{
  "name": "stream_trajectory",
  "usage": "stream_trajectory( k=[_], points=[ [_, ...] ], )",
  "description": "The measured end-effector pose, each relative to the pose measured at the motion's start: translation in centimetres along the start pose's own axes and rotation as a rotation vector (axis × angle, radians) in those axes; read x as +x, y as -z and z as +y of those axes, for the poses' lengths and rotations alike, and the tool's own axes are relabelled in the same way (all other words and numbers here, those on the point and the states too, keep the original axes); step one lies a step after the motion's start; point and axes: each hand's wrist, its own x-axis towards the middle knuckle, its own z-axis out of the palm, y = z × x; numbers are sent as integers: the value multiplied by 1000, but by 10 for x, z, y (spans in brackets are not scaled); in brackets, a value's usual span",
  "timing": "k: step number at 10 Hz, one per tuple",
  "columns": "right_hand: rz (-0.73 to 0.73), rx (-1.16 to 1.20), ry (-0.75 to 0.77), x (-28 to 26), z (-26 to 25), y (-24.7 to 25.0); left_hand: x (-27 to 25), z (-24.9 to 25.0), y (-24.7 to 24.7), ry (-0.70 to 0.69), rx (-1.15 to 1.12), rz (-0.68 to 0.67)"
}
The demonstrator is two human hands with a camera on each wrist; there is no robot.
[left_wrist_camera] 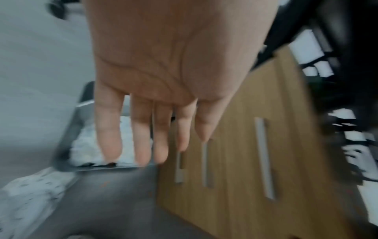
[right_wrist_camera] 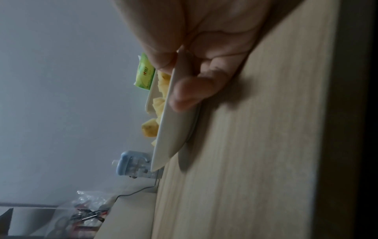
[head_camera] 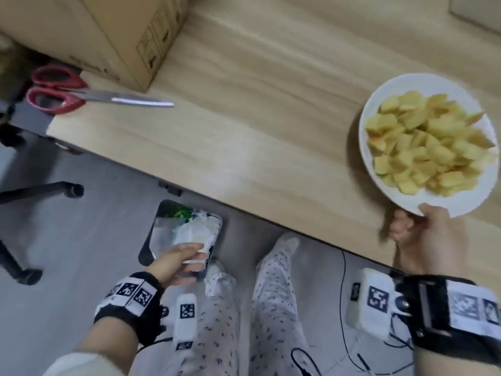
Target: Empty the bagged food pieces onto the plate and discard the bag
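Fingers of the left hand spread straight and apart, holding nothing, above the dark rectangular bin on the grey floor, crumpled white plastic and something green inside; which piece is the bag I cannot tell. Largest up top: pale wood-grain table, brown cardboard box with printed handling marks, unreadable. Round white plate heaped with yellow food chunks; right hand pinches its near rim. Red-handled scissors lie flat.

white plate heaped with yellow food pieces, on the table edge.
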Motion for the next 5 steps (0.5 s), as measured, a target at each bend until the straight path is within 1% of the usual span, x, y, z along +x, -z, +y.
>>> stream_trajectory(
  k=[1, 2, 3, 4, 5],
  points=[
    [2, -11, -42, 8, 3, 8, -62, 54, -30, 1, 117, -246],
    [-121, -44, -84, 10, -7, 12, -128, 119, -73, -106, 277, -570],
    [-203, -178, -151, 17, -29, 19, -164, 185, -125, -323, 247, -555],
    [-306, -314, -238, 40, -62, 30, -155, 236, -181, -549, 33, -136],
    [-335, -358, -150, 59, -96, 50, -138, 253, -216, -615, 22, 22]
  ],
)
